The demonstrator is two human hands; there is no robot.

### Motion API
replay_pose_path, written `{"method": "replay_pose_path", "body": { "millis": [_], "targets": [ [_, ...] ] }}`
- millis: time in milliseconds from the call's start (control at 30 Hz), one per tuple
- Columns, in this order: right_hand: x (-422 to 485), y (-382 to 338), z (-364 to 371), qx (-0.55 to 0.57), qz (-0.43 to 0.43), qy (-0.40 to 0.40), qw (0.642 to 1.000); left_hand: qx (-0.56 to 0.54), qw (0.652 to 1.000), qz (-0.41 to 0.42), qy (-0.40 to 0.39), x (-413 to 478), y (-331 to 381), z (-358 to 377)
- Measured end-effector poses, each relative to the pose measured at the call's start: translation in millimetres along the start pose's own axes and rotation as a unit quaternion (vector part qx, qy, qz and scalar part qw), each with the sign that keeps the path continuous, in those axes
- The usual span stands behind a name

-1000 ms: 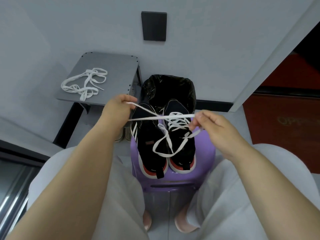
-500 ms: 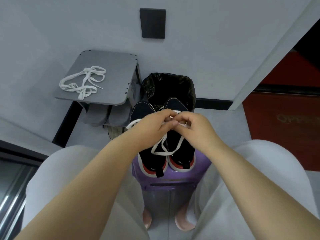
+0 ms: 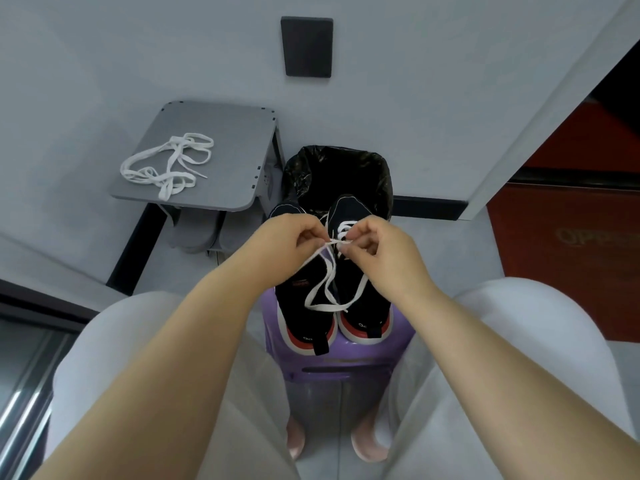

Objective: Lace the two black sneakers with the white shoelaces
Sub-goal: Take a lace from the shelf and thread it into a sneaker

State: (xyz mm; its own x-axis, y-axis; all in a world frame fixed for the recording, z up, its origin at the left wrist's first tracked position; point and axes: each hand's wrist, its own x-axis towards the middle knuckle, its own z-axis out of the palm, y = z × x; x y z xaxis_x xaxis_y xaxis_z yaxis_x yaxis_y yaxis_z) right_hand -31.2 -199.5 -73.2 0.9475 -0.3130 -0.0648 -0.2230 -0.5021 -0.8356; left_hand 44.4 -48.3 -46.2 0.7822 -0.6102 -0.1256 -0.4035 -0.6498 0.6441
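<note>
Two black sneakers stand side by side on a purple stool (image 3: 343, 362), heels toward me. The right sneaker (image 3: 360, 299) has a white shoelace (image 3: 325, 289) threaded near its toe; both long ends loop down over the shoes. My left hand (image 3: 291, 244) and my right hand (image 3: 374, 251) are close together above the shoes, each pinching part of this lace. The left sneaker (image 3: 298, 306) shows no lace. A second white shoelace (image 3: 166, 164) lies in a loose pile on the grey side table (image 3: 221, 140).
A bin with a black liner (image 3: 339, 174) stands just behind the stool against the wall. Grey slippers (image 3: 201, 230) sit under the side table. My knees flank the stool. A red floor area (image 3: 571, 237) lies to the right.
My hands were stretched apart with the lace pulled taut a second ago; they came together over the right sneaker and now sit slightly apart, still pinching the lace.
</note>
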Motion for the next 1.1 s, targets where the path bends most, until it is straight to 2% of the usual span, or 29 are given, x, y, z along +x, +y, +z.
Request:
{"method": "replay_pose_path", "body": {
  "millis": [100, 200, 267, 367, 433, 500, 600, 667, 767, 867, 967, 1100],
  "targets": [
    [-1, 2, 7, -0.09, -0.007, -0.031, 0.995, -0.024, 0.999, -0.026, 0.024, 0, -2, -1],
    [-5, 1, 16, -0.192, -0.031, -0.057, 0.979, -0.108, 0.991, -0.076, 0.034, 0, 0, 4],
    [-6, 0, 17, -0.204, -0.039, -0.077, 0.975, -0.105, 0.99, -0.081, 0.036, 2, -1, 7],
    [-7, -4, 9, -0.16, -0.035, -0.084, 0.983, -0.071, 0.994, -0.075, 0.032, 3, -5, 10],
    [-4, -7, -4, -0.122, -0.006, -0.073, 0.99, -0.044, 0.997, -0.062, 0.029, 3, -7, 11],
    [-2, -6, -22, -0.137, 0.035, -0.101, 0.985, -0.024, 0.998, -0.049, 0.025, 2, -7, 12],
    [-6, 6, -47, -0.2, 0.113, -0.182, 0.956, 0.009, 0.999, -0.022, 0.028, 3, -5, 16],
    [-9, 13, -56, -0.238, 0.148, -0.204, 0.938, 0.042, 0.999, -0.007, 0.03, 5, -5, 20],
    [-10, 12, -58, -0.24, 0.148, -0.161, 0.946, 0.09, 0.996, 0.007, 0.022, 7, -4, 23],
    [-7, 8, -45, -0.181, 0.054, -0.091, 0.978, 0.109, 0.994, 0.001, 0.01, 7, -1, 25],
    [-7, 2, -23, -0.151, 0.03, -0.1, 0.983, 0.125, 0.992, -0.013, -0.001, 6, 0, 27],
    [-10, 2, 1, -0.219, 0.055, -0.114, 0.967, 0.183, 0.983, -0.017, -0.008, 7, 3, 30]
  ]
}}
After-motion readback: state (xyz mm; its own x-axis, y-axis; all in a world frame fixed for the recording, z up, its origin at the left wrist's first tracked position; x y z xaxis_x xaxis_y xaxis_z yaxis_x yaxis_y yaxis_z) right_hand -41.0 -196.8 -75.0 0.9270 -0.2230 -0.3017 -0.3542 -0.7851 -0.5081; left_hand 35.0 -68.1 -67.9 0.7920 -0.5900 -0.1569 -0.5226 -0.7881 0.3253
